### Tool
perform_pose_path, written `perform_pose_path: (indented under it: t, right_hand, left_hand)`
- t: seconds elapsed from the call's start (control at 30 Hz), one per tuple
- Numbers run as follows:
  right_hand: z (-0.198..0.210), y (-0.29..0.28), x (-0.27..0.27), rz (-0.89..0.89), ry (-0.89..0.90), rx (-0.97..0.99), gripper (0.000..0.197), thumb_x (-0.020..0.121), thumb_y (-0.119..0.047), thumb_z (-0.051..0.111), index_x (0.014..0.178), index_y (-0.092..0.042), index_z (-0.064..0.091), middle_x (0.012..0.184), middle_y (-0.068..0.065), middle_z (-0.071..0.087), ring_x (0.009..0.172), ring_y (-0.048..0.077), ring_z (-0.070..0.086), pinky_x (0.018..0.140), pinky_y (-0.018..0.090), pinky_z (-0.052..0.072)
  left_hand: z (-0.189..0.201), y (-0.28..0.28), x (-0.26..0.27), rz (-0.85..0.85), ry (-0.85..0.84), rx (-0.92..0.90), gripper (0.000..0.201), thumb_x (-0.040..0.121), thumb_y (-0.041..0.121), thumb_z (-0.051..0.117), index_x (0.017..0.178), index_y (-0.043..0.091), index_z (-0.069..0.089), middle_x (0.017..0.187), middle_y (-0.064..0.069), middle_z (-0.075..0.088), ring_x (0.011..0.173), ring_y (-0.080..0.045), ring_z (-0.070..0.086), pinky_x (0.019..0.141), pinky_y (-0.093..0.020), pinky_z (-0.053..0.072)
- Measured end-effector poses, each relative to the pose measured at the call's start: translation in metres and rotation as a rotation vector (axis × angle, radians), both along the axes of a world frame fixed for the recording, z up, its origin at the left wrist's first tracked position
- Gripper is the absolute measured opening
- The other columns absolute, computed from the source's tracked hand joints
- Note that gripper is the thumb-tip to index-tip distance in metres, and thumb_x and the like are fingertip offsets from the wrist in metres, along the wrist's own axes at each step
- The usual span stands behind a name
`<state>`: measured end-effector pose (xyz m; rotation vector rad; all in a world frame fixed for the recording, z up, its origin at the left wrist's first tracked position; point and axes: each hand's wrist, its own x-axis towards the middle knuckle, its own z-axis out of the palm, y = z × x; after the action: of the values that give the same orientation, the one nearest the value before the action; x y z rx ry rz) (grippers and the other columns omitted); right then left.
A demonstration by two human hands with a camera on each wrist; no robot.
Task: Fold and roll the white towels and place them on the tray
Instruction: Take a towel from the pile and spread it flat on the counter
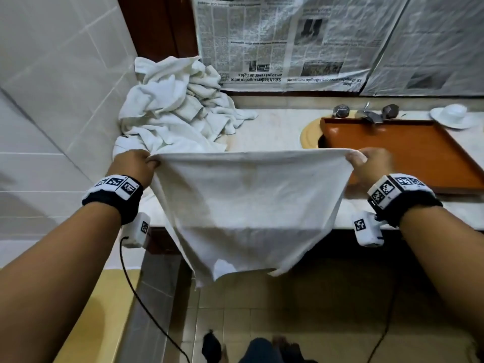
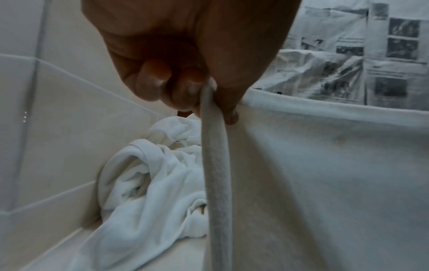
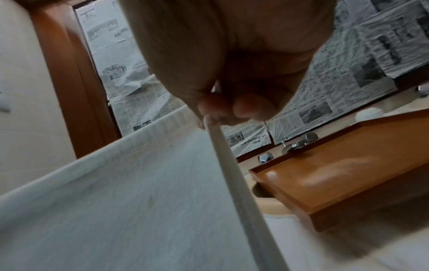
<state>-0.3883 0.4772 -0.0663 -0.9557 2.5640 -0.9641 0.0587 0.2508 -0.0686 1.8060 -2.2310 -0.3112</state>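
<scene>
A white towel hangs spread out in the air over the counter's front edge. My left hand pinches its top left corner, and my right hand pinches its top right corner. In the left wrist view the left hand has thumb and curled fingers on the towel hem. In the right wrist view the right hand grips the towel corner the same way. The brown wooden tray lies on the counter behind my right hand, with nothing on it; the same tray shows in the right wrist view.
A heap of crumpled white towels fills the counter's left corner against the tiled wall. The tray partly covers a sink with metal taps. A white cup and saucer stand far right. Newspaper covers the mirror.
</scene>
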Motion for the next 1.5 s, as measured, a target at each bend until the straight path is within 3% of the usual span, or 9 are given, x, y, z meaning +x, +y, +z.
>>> perform_pose_path:
  t: [0.3, 0.47, 0.57, 0.73, 0.9, 1.07, 1.17, 1.3, 1.5]
  right_hand:
    - [0.017, -0.053, 0.035, 0.306, -0.718, -0.296, 0.014, 0.102, -0.020, 0.052, 0.096, -0.008, 0.054, 0.075, 0.009, 0.055, 0.072, 0.024, 0.068, 0.085, 0.046, 0.056]
    - [0.015, -0.097, 0.104, 0.799, -0.306, -0.089, 0.062, 0.058, -0.065, 0.083, 0.099, -0.025, 0.059, 0.092, -0.012, 0.069, 0.083, 0.005, 0.065, 0.079, 0.029, 0.055]
    - [0.032, -0.154, 0.120, 0.692, -0.391, -0.290, 0.027, 0.071, -0.047, 0.074, 0.096, -0.038, 0.070, 0.101, -0.003, 0.073, 0.097, 0.016, 0.068, 0.089, 0.045, 0.056]
    - [0.118, -0.277, 0.120, 0.555, -0.830, -0.696, 0.026, 0.086, -0.010, 0.073, 0.107, 0.000, 0.063, 0.091, 0.013, 0.073, 0.088, 0.029, 0.072, 0.084, 0.049, 0.058]
    - [0.200, -0.379, 0.071, 0.357, -0.413, -0.780, 0.055, 0.077, -0.025, 0.072, 0.124, -0.001, 0.058, 0.110, 0.010, 0.069, 0.102, 0.027, 0.067, 0.090, 0.038, 0.055]
    - [0.146, -0.401, 0.043, 0.613, 0.299, -0.009, 0.039, 0.088, -0.008, 0.057, 0.127, -0.008, 0.056, 0.126, 0.017, 0.061, 0.117, 0.034, 0.057, 0.086, 0.032, 0.042]
    - [0.105, -0.385, 0.092, 0.957, 0.008, 0.241, 0.026, 0.093, -0.035, 0.065, 0.114, -0.021, 0.060, 0.111, 0.005, 0.068, 0.102, 0.026, 0.065, 0.080, 0.032, 0.052]
    - [0.132, -0.399, 0.156, 1.146, -0.402, -0.096, 0.043, 0.084, -0.050, 0.069, 0.122, -0.037, 0.052, 0.104, -0.027, 0.067, 0.095, -0.010, 0.063, 0.073, 0.018, 0.055]
    - [0.175, -0.536, 0.171, 0.723, 0.113, -0.157, 0.051, 0.090, -0.054, 0.059, 0.124, -0.016, 0.060, 0.118, 0.004, 0.068, 0.108, 0.023, 0.064, 0.094, 0.038, 0.051]
  left_hand:
    - [0.022, 0.037, -0.110, 0.026, 0.851, 0.385, 0.028, 0.098, 0.022, 0.057, 0.076, 0.006, 0.061, 0.046, -0.006, 0.051, 0.041, -0.023, 0.047, 0.044, -0.025, 0.042]
    - [0.081, 0.060, -0.196, -0.382, 1.291, 0.506, 0.018, 0.101, 0.016, 0.052, 0.089, 0.006, 0.060, 0.070, -0.012, 0.060, 0.056, -0.020, 0.056, 0.057, -0.029, 0.050]
    - [0.092, 0.025, -0.198, -0.428, 1.245, 0.256, 0.022, 0.091, 0.034, 0.057, 0.104, 0.017, 0.063, 0.094, 0.002, 0.067, 0.084, -0.013, 0.062, 0.078, -0.032, 0.053]
    - [0.026, -0.029, -0.166, -0.400, 0.844, 0.435, 0.116, 0.056, 0.066, 0.080, 0.148, 0.026, 0.021, 0.141, 0.020, 0.038, 0.125, 0.005, 0.044, 0.111, -0.027, 0.037]
    - [0.006, -0.084, -0.135, -0.257, 0.508, 0.652, 0.017, 0.090, 0.036, 0.068, 0.084, 0.020, 0.065, 0.075, 0.002, 0.066, 0.053, -0.001, 0.059, 0.054, -0.022, 0.051]
    - [0.081, -0.191, -0.118, -0.083, 1.179, 0.372, 0.020, 0.095, 0.007, 0.054, 0.109, 0.006, 0.067, 0.100, -0.022, 0.069, 0.077, -0.025, 0.066, 0.069, -0.035, 0.052]
    - [0.137, -0.225, -0.122, -0.134, 1.457, 0.335, 0.029, 0.091, -0.004, 0.049, 0.118, -0.008, 0.060, 0.099, -0.023, 0.065, 0.090, -0.034, 0.064, 0.079, -0.043, 0.051]
    - [0.202, -0.265, -0.129, -0.187, 1.560, -0.059, 0.036, 0.087, -0.008, 0.047, 0.123, -0.005, 0.055, 0.099, -0.013, 0.067, 0.080, -0.021, 0.066, 0.062, -0.027, 0.055]
    - [0.240, -0.361, -0.103, -0.067, 0.661, -0.698, 0.062, 0.081, 0.005, 0.048, 0.141, 0.013, 0.035, 0.133, -0.008, 0.056, 0.119, -0.024, 0.056, 0.101, -0.028, 0.043]
